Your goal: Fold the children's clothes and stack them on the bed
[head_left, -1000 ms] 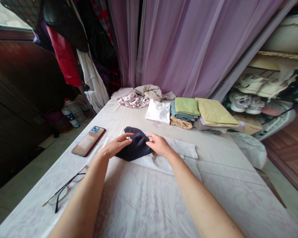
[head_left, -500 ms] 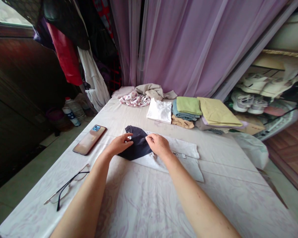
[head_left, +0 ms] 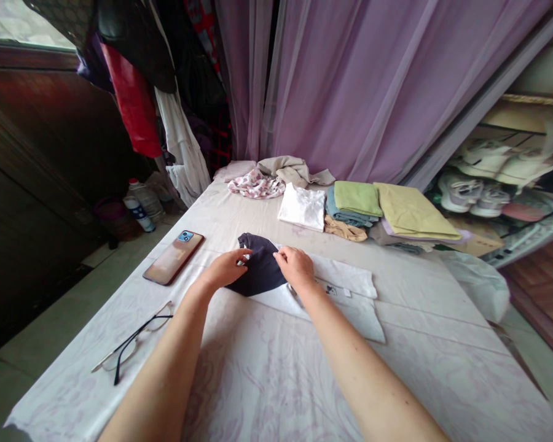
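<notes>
A small dark navy cloth (head_left: 259, 270) lies on a white folded garment (head_left: 345, 293) in the middle of the covered table (head_left: 267, 374). My left hand (head_left: 225, 268) pinches the navy cloth at its left edge, fingers closed on the fabric. On the cloth's right side my right hand (head_left: 295, 267) presses down, its fingers curled and gripping the fabric. Both forearms reach in from the bottom of the view.
A phone (head_left: 174, 256) lies left of the cloth and eyeglasses (head_left: 131, 344) sit near the table's left edge. Folded clothes (head_left: 373, 209) and loose garments (head_left: 271, 178) line the far side before a purple curtain. Bottles (head_left: 138, 209) stand on the floor at left; shoes at right.
My hands have drawn slightly closer together on the navy cloth, which looks a little more bunched. The whole view has shifted slightly to the right.
</notes>
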`<state>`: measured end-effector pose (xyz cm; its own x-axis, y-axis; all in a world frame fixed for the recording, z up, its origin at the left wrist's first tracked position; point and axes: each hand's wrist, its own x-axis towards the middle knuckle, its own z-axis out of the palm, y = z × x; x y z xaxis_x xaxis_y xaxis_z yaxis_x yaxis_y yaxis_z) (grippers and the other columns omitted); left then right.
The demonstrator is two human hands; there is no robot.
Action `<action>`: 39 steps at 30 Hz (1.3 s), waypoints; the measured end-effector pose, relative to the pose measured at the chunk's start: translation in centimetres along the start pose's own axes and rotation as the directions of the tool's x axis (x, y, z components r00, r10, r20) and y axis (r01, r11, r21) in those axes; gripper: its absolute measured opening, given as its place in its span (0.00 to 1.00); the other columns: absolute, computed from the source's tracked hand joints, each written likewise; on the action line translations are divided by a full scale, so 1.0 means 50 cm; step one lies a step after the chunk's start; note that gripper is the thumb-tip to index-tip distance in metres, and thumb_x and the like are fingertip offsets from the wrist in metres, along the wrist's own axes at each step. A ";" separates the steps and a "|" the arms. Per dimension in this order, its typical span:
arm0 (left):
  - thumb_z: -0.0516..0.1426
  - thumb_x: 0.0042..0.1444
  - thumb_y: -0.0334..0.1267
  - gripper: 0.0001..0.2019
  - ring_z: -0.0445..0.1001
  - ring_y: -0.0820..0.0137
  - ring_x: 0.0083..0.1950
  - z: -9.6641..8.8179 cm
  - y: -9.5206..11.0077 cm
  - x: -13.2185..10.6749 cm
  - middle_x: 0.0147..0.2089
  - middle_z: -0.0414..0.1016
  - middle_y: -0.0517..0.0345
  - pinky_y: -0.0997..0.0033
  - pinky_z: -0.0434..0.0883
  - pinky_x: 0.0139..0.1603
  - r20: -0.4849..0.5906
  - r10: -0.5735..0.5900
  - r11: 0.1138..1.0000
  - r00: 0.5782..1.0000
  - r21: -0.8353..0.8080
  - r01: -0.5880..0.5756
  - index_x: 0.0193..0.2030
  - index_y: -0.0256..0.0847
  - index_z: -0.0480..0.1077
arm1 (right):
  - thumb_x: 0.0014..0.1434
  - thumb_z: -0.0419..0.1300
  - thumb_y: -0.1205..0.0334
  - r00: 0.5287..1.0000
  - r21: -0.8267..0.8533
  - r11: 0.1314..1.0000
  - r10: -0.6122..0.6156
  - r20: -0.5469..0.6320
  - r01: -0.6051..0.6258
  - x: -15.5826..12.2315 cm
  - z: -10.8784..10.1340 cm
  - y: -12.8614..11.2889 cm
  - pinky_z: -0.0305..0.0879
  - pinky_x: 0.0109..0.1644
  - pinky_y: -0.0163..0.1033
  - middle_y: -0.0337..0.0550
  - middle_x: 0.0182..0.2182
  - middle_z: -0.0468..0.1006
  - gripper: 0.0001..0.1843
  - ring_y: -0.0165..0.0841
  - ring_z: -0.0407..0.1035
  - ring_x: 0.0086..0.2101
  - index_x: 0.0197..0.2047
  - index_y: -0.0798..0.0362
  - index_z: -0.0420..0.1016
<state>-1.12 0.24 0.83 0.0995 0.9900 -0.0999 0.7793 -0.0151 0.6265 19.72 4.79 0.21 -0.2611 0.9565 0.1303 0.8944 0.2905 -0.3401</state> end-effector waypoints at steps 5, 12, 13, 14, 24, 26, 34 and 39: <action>0.54 0.58 0.32 0.17 0.78 0.61 0.48 0.008 0.049 -0.002 0.51 0.79 0.49 0.65 0.72 0.52 -0.214 0.067 0.991 0.975 0.132 -0.039 0.53 0.41 0.75 | 0.66 0.50 0.63 0.979 0.099 0.993 -0.046 -0.199 0.067 -0.018 -0.005 0.010 0.62 0.42 0.36 0.46 0.37 0.81 0.15 0.35 0.73 0.38 0.39 0.51 0.78; 0.48 0.66 0.39 0.20 0.61 0.58 0.69 0.106 0.068 0.003 0.66 0.66 0.48 0.53 0.59 0.68 -0.071 0.337 0.887 0.939 0.359 -0.291 0.62 0.38 0.67 | 0.64 0.54 0.62 0.894 -0.001 0.912 -0.403 -0.198 0.411 -0.115 0.027 0.050 0.64 0.55 0.47 0.47 0.49 0.79 0.14 0.41 0.70 0.52 0.48 0.50 0.78; 0.47 0.67 0.42 0.22 0.57 0.57 0.71 0.116 0.064 0.003 0.69 0.62 0.48 0.50 0.55 0.70 -0.059 0.325 0.876 0.944 0.394 -0.277 0.65 0.38 0.64 | 0.64 0.55 0.62 0.891 -0.015 0.909 -0.412 -0.190 0.417 -0.126 0.031 0.059 0.64 0.57 0.49 0.47 0.52 0.78 0.15 0.42 0.68 0.54 0.50 0.51 0.78; 0.46 0.67 0.45 0.24 0.54 0.56 0.72 0.123 0.059 0.003 0.70 0.59 0.48 0.47 0.53 0.71 -0.050 0.311 0.870 0.949 0.417 -0.263 0.67 0.39 0.61 | 0.64 0.55 0.63 0.890 -0.019 0.907 -0.416 -0.186 0.420 -0.135 0.033 0.067 0.63 0.58 0.50 0.47 0.53 0.78 0.15 0.43 0.67 0.55 0.51 0.51 0.78; 0.52 0.61 0.57 0.35 0.50 0.53 0.74 0.112 0.061 -0.004 0.73 0.53 0.48 0.45 0.47 0.72 -0.018 0.279 0.864 0.960 0.441 -0.243 0.70 0.40 0.57 | 0.65 0.52 0.60 0.901 0.185 0.930 -0.235 -0.364 0.317 -0.171 0.018 0.117 0.71 0.51 0.44 0.49 0.41 0.83 0.16 0.38 0.77 0.43 0.37 0.52 0.81; 0.52 0.63 0.54 0.31 0.51 0.53 0.73 0.117 0.073 -0.010 0.72 0.56 0.49 0.45 0.47 0.72 -0.041 0.304 0.857 0.952 0.448 -0.255 0.69 0.41 0.59 | 0.66 0.51 0.60 0.901 0.280 0.917 -0.153 -0.407 0.283 -0.172 0.019 0.127 0.72 0.48 0.42 0.49 0.37 0.83 0.17 0.37 0.77 0.40 0.37 0.53 0.81; 0.45 0.65 0.58 0.33 0.53 0.57 0.73 0.184 0.120 -0.028 0.72 0.57 0.51 0.50 0.51 0.71 0.013 0.388 0.814 0.922 0.465 -0.349 0.70 0.41 0.56 | 0.65 0.50 0.58 0.930 0.462 0.859 -0.043 -0.366 0.221 -0.166 0.013 0.131 0.72 0.46 0.41 0.48 0.34 0.83 0.18 0.37 0.77 0.38 0.34 0.52 0.80; 0.45 0.64 0.59 0.34 0.52 0.55 0.73 0.188 0.121 -0.024 0.72 0.55 0.51 0.47 0.50 0.71 0.004 0.350 0.809 0.937 0.503 -0.305 0.71 0.40 0.55 | 0.65 0.50 0.58 0.940 0.467 0.846 -0.108 -0.323 0.258 -0.173 0.002 0.144 0.71 0.46 0.40 0.47 0.35 0.83 0.18 0.36 0.77 0.39 0.34 0.51 0.80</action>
<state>9.30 -2.33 -2.50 0.3690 0.9213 0.1226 0.9110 -0.3847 0.1487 28.35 -1.38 -3.48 -0.2249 0.8588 0.4603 0.5194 0.5053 -0.6891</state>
